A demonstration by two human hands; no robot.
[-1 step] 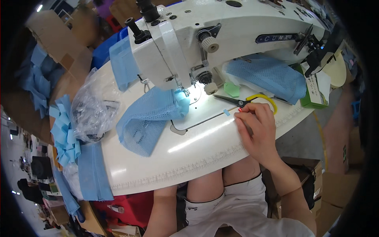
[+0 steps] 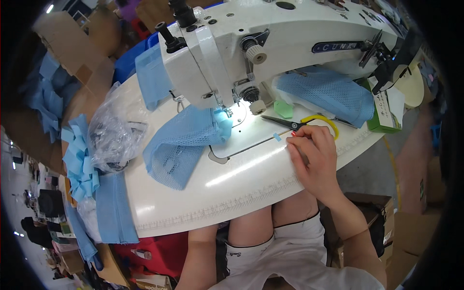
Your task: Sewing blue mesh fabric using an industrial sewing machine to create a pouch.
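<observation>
My right hand point(image 2: 316, 157) rests at the table's front right with its fingers curled and thumb near the index finger. A small red piece point(image 2: 293, 134) shows at its fingertips; whether they grip it I cannot make out. Just beyond lie black-bladed scissors point(image 2: 292, 124) with yellow handles. A small light-blue scrap point(image 2: 277, 137) lies left of the fingers. Of my left arm only the forearm point(image 2: 200, 253) shows; its hand is hidden beneath the table. Blue mesh fabric point(image 2: 179, 150) lies under the lit needle area of a white sewing machine point(image 2: 212, 63), its loose end spread toward the left.
A green chalk-like piece point(image 2: 283, 109) sits near the needle. Bagged blue mesh point(image 2: 328, 92) and a green box point(image 2: 386, 111) stand at the right. Clear plastic point(image 2: 113, 135), blue strips point(image 2: 79, 164) and a hanging blue panel point(image 2: 116, 208) line the left edge.
</observation>
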